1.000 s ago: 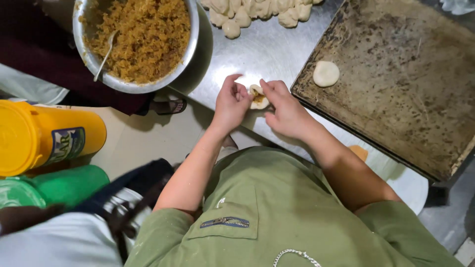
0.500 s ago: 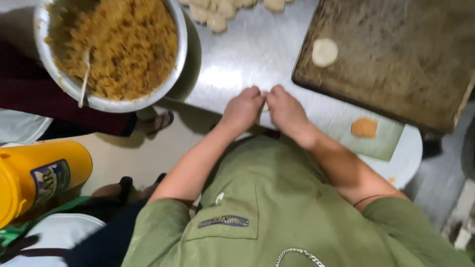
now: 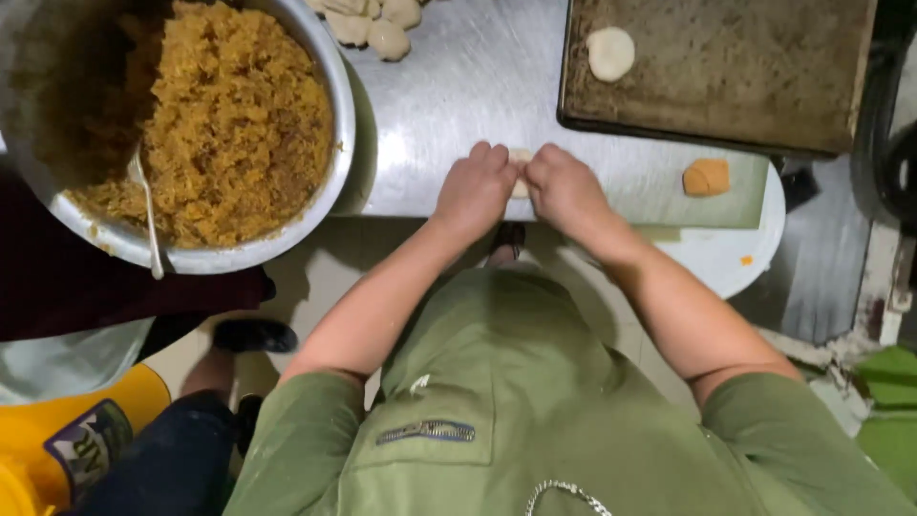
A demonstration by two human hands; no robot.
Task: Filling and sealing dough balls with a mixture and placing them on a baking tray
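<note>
My left hand point(image 3: 476, 189) and my right hand point(image 3: 565, 187) meet at the front edge of the steel table point(image 3: 458, 86), both closed around a small pale dough piece point(image 3: 521, 168) that shows only between the thumbs. A big metal bowl point(image 3: 336, 115) of golden-brown shredded filling point(image 3: 229, 124) stands to the left, with a spoon handle point(image 3: 148, 229) leaning in it. One flat dough disc point(image 3: 611, 53) lies on a dark baking tray point(image 3: 726, 76) to the right.
Several dough pieces point(image 3: 377, 24) lie at the table's far edge. An orange lump point(image 3: 707, 177) sits on a pale green mat point(image 3: 659, 182) over a white round surface point(image 3: 735, 248). A yellow container point(image 3: 67, 440) and another person's dark shoe point(image 3: 253, 334) are at lower left.
The view has shifted down the table. Both hands have stayed together on the dough, which showed open with filling at first and is now nearly hidden between the fingers.
</note>
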